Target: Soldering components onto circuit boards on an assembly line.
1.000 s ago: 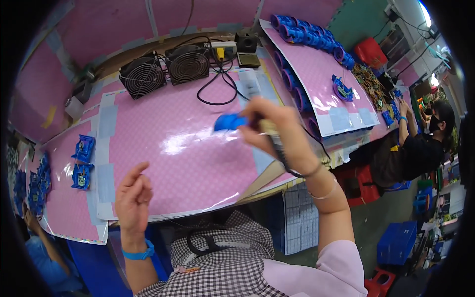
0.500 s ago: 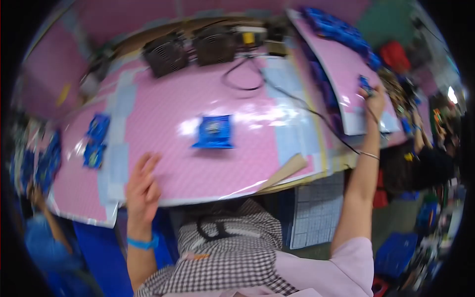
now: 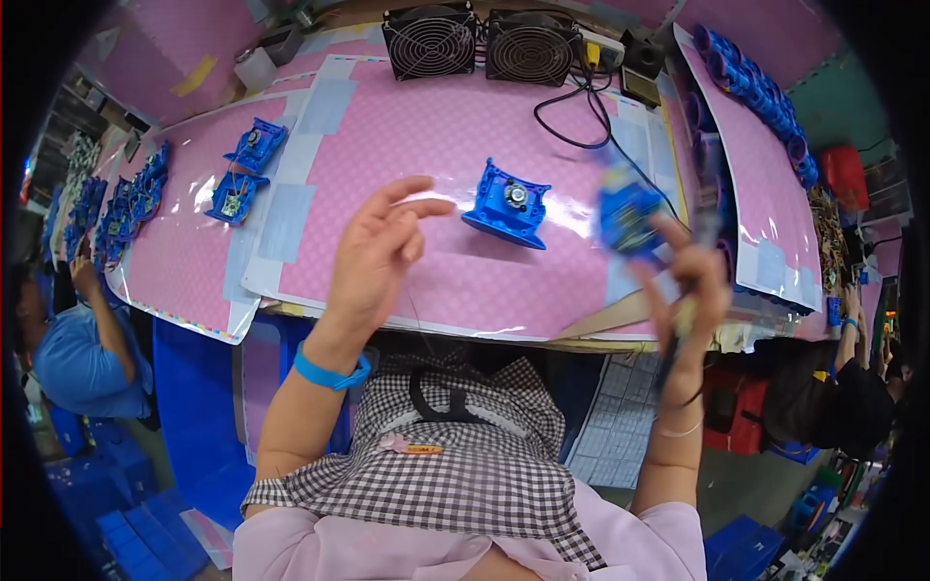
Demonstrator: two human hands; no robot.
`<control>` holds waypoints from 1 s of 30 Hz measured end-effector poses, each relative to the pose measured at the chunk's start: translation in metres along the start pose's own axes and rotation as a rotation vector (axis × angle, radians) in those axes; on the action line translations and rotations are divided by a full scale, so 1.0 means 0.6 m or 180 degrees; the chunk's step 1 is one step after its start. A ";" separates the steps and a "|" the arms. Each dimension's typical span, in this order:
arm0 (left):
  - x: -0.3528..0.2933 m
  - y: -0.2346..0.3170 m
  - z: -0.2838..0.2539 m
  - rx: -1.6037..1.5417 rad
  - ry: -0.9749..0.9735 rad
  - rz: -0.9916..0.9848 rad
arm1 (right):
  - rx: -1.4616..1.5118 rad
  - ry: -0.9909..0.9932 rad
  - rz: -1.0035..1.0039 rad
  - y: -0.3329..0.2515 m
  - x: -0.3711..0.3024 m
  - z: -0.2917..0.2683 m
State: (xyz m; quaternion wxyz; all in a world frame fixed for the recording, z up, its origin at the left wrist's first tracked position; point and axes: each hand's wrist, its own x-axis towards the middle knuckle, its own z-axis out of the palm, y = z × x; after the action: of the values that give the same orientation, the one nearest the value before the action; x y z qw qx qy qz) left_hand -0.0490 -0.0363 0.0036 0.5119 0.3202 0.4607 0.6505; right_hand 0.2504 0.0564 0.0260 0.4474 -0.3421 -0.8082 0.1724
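Blue plastic housings, two of them, are within the person's reach at a pink-covered workbench (image 3: 407, 136), which fills most of the view. Of the two bare hands, the left hand (image 3: 376, 237) is half open and empty, its fingers loosely curled, index and middle fingers pointing right. The right hand (image 3: 693, 281), blurred, pinches the held housing (image 3: 628, 215) between thumb and fingers at its near side; the housing projects beyond the fingertips, away from the person. Its long axis seems to run away from the body, though blur leaves this uncertain. The other housing (image 3: 497, 215) sits on the bench just beside the left fingertips, its broad flange toward the person and running left to right, slanting nearer at the right. A round silver part (image 3: 516, 195) faces up from it.
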 end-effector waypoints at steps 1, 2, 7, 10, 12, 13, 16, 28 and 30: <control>-0.008 0.004 -0.014 -0.0490 0.0033 0.0051 | 0.0405 -0.0429 -0.0102 -0.036 -0.016 0.021; -0.018 0.010 -0.032 -0.0470 0.0030 0.0037 | 0.0561 -0.0738 -0.0031 -0.042 -0.046 0.041; -0.078 0.015 -0.123 -0.1563 0.0466 0.0213 | 0.0560 -0.1182 -0.0359 -0.082 -0.072 0.119; -0.095 0.021 -0.076 -0.1476 0.0412 0.0018 | 0.0041 -0.0756 -0.0034 -0.081 -0.051 0.150; -0.102 0.021 -0.034 -0.1036 0.0089 -0.0031 | 0.0312 -0.0325 -0.0306 -0.092 -0.028 0.154; -0.103 0.016 -0.016 -0.0778 -0.0111 0.0001 | 0.0568 -0.0222 -0.0340 -0.103 -0.023 0.152; -0.101 -0.002 0.025 -0.0592 -0.0353 -0.0077 | 0.1249 -0.0609 0.0087 -0.137 -0.021 0.158; -0.100 0.069 -0.038 0.0447 -0.0087 0.0920 | 0.2058 0.0299 0.0083 -0.078 -0.016 0.121; -0.088 0.156 -0.086 -0.0285 0.0436 0.1605 | 0.1815 0.0230 0.0507 -0.060 -0.011 0.078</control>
State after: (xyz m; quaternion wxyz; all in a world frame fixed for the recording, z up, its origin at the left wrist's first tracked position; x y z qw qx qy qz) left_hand -0.1151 -0.1059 0.0740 0.3148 0.3571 0.3708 0.7974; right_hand 0.1994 0.0279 0.0177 0.5389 -0.2709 -0.6813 0.4148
